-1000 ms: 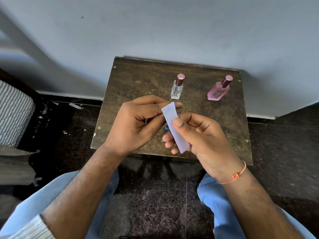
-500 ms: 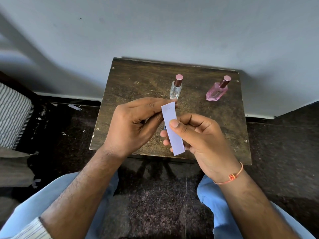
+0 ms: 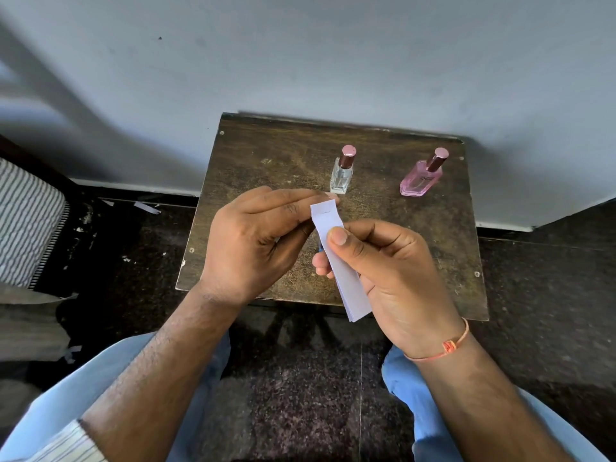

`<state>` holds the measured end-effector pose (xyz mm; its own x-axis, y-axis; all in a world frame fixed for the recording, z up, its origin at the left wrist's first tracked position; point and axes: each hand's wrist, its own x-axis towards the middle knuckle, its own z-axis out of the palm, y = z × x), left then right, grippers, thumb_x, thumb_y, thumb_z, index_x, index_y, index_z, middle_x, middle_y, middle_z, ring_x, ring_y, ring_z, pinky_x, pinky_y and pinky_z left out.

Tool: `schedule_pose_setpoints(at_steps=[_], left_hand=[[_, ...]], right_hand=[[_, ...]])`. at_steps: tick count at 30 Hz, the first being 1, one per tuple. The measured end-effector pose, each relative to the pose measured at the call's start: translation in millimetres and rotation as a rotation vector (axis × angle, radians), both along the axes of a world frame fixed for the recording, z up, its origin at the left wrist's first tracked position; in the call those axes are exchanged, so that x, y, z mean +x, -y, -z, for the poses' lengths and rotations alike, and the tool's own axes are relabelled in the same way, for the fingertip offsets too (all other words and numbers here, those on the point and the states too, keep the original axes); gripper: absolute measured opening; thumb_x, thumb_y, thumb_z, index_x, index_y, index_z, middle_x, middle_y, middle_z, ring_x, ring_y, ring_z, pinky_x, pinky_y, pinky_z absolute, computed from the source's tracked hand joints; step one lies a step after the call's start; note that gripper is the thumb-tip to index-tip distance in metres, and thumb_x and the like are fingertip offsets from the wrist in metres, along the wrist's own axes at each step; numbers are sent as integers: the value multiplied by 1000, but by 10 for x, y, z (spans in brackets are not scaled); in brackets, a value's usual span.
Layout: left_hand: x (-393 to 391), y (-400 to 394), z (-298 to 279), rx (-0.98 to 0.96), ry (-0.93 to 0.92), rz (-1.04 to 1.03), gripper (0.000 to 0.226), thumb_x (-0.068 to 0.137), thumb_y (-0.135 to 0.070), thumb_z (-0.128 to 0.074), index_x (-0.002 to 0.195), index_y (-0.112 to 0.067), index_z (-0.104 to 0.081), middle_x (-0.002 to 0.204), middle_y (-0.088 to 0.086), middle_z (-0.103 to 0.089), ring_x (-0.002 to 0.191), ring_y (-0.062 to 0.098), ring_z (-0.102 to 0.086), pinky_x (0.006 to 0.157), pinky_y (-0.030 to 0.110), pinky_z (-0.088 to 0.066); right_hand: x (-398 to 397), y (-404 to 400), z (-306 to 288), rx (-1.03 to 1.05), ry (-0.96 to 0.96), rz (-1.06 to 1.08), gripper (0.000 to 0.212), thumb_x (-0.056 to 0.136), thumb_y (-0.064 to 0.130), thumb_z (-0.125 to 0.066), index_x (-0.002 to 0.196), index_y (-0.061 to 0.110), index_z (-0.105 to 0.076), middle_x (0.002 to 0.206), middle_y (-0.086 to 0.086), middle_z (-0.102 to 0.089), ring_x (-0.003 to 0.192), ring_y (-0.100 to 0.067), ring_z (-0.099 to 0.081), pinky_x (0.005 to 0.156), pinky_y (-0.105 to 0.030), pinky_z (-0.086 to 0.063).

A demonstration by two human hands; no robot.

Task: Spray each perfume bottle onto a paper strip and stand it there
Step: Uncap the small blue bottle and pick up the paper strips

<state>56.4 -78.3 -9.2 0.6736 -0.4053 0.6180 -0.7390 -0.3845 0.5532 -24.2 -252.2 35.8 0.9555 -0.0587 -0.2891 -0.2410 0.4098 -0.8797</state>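
I see both hands raised together above the near edge of the surface, a small dark wooden top set against a pale wall. The right hand grips a thin stack of white paper strips, with the thumb pressed on the front face and the fingers curled behind. The left hand pinches the upper end of the stack between thumb and forefinger; that top edge is bent slightly forward. The strips run diagonally from the left fingertips down toward the right palm.

Beyond the left hand's fingertips, a clear perfume bottle with a rose-coloured cap stands upright on the surface. Beyond the right hand, well apart from the clear one, a pink perfume bottle with a matching cap also stands on the surface. An orange thread bracelet circles the right wrist. Neither hand touches either bottle.
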Motion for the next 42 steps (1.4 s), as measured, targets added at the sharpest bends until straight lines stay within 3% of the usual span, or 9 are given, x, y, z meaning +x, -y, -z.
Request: schedule_pose_setpoints(at_steps=[9, 14, 19, 24, 27, 30, 35, 39, 42], left_hand=[[-11, 55, 5, 5, 55, -61, 13, 101, -13, -78, 112, -11, -85, 115, -7, -80, 87, 22, -70, 83, 33, -56], [86, -48, 12, -129, -170, -197, 15, 104, -13, -74, 116, -9, -82, 112, -2, -82, 103, 17, -78, 91, 30, -59], [69, 36, -12, -382, -707, -66, 28, 102, -16, -71, 129, -12, -73, 107, -3, -85, 109, 14, -80, 94, 32, -64], [134, 6, -36, -528, -963, -73, 40, 102, -9, -70, 134, -22, -50, 106, 5, -86, 96, 18, -81, 79, 31, -64], [139, -9, -12, -587, -1001, -40, 31, 103, -2, -66, 115, -25, -49, 110, 13, -84, 87, 20, -79, 79, 41, -65], [140, -21, 21, -555, -973, -21, 21, 104, 1, -65, 103, -20, -62, 117, 10, -83, 90, 19, -77, 80, 37, -64], [123, -74, 39, -474, -938, -69, 28, 101, 0, -69, 125, -13, -76, 126, -3, -81, 92, 12, -78, 82, 27, -64], [121, -185, 60, -475, -956, -92, 34, 99, -1, -72, 127, -20, -77, 119, -7, -83, 97, 22, -78, 90, 34, -66], [114, -275, 68, -437, -966, -87, 37, 97, -4, -75, 130, -21, -77, 109, -2, -84, 91, 17, -78, 89, 30, -65]], right_hand=[[-46, -26, -56, 73, 83, 22, 10, 77, 22, -78, 76, 12, -81, 71, -15, -76, 64, -23, -72, 69, -30, -59], [-82, 94, -142, 32, 192, 12, 6, 77, 22, -78, 75, 18, -82, 69, -12, -77, 63, -25, -76, 68, -32, -61], [1, 569, -14, -176, 29, 71, 14, 73, 31, -82, 81, 19, -83, 84, -17, -81, 72, -30, -76, 75, -40, -53], [-10, 1087, 247, -626, -178, 126, 13, 81, 30, -88, 90, 20, -86, 91, -8, -82, 81, -13, -68, 78, -32, -51], [2, 1294, 390, -785, -253, 174, 3, 89, 26, -86, 88, 28, -83, 86, 9, -82, 82, -7, -72, 75, -23, -54], [-6, 1446, 533, -942, -303, 198, 8, 87, 34, -87, 93, 31, -83, 89, 11, -80, 91, -17, -75, 81, -32, -58], [-25, 1539, 638, -1118, -373, 166, 11, 83, 40, -87, 85, 36, -78, 77, 7, -78, 69, -21, -76, 79, -54, -65], [2, 1549, 668, -1187, -400, 126, 12, 84, 39, -87, 89, 36, -76, 87, 9, -79, 80, -24, -76, 83, -53, -64], [30, 1495, 611, -1333, -408, 92, 30, 86, 40, -86, 111, 27, -76, 99, 6, -74, 96, -26, -71, 88, -39, -55]])
